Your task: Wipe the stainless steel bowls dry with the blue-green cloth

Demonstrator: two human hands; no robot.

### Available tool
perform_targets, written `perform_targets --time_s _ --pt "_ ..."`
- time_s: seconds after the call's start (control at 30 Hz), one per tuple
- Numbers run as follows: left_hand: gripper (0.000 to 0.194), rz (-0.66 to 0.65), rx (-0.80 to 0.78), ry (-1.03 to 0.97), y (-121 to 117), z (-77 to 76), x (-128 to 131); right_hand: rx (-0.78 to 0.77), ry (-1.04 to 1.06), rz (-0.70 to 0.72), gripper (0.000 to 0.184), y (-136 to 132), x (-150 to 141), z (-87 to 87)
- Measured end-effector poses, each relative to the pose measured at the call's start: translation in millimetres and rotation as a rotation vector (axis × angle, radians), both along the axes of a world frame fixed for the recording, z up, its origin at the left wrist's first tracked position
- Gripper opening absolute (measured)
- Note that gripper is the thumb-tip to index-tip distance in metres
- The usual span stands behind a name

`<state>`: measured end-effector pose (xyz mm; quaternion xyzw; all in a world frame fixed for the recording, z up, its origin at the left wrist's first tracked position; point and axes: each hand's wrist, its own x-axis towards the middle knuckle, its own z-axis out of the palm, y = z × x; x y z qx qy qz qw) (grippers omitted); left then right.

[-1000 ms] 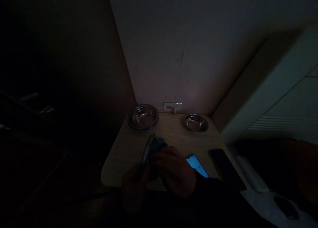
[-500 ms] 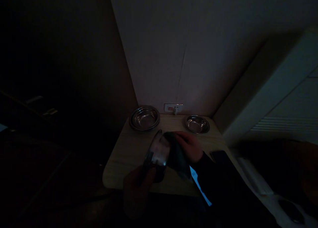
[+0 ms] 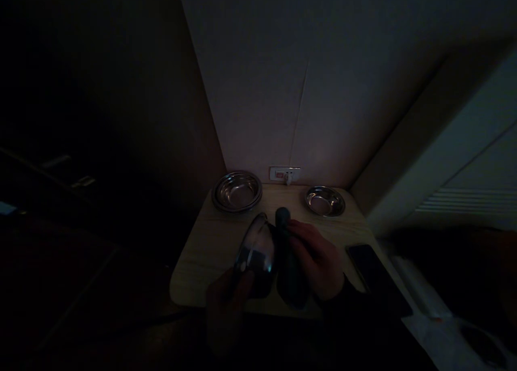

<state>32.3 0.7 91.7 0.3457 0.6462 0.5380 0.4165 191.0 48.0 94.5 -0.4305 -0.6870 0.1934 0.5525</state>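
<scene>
**Left hand (image 3: 228, 298) gripping metal bowl (image 3: 255, 255), right hand (image 3: 317, 258) gripping dark cloth (image 3: 288, 277)**

Very dim scene. Pale wall (image 3: 258, 91) fills the back; light panel (image 3: 464, 150) with slats, right side. Small wood-look table (image 3: 202, 252) with rounded corners stands against the wall, both hands over its near part.

Back left of table: stack of bowls (image 3: 237, 193), shiny metal, nested, upright. Metal bowl is over the near middle of the table, tipped on its side; left hand closed on its lower left edge, thumb on the shiny surface. Whether it touches the tabletop: can't tell.

Dark cloth is bunched, just right of the bowl; right hand closed around it, one end poking up past the fingers, the rest hanging below. Cloth-to-bowl contact too dark to tell. Single dish (image 3: 324, 203), metal, upright, sits back right, well apart from the stack. Dark phone (image 3: 375, 277) lies flat by the right edge, near the right forearm. Smallest: wall outlet (image 3: 278, 174) just above the table's back edge, pale plug (image 3: 288, 180) in it.
</scene>
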Motion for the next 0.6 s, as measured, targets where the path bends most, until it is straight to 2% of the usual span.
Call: perform_targets --time_s 0.1,0.2,0.43,0.5,0.6 --pt "0.035 -0.032 0.012 -0.067 1.3 -5.5 1.5 0.189 -0.198 0.043 0.025 -15.8 -13.7 2.8" --pt "0.037 -0.040 -0.007 -0.092 0.4 -8.2 2.3 0.298 -0.347 0.100 0.025 -22.6 -20.4 1.6" --pt "0.027 -0.008 -0.007 0.022 -6.1 4.1 2.8 0.243 -0.380 0.151 0.025 -7.7 -9.9 0.0" --pt "0.027 -0.027 -0.014 0.030 -5.7 4.5 3.2 0.275 -0.414 0.192 0.024 -8.7 -8.3 1.6" --pt "0.028 -0.020 -0.024 0.053 -3.6 2.0 3.6 0.276 -0.390 0.177 0.025 -11.0 -9.1 4.0"
